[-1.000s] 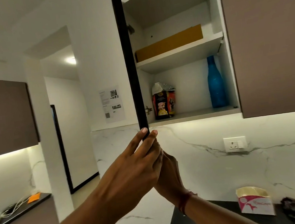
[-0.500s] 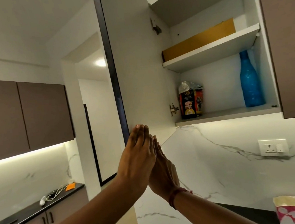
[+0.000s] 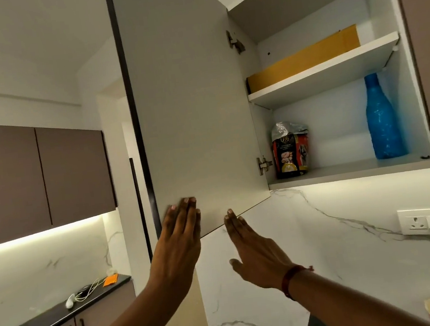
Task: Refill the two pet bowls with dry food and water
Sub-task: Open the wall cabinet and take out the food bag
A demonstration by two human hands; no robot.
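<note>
- At seven o'clock of the open cabinet: left hand flat, fingers straight, laid against the inner face of the cabinet door; right hand just beside, at its three o'clock, also flat and holding nothing.
- Push the door fully wide with the palm, then reach with the right.
- At two o'clock from the hands: dry food bag upright on the lower shelf, blue bottle well apart at its three o'clock.
- Grip the bag's body, below the crumpled foil top.
- Legible on the bag: "0%" only; brand too small to tell.
</note>
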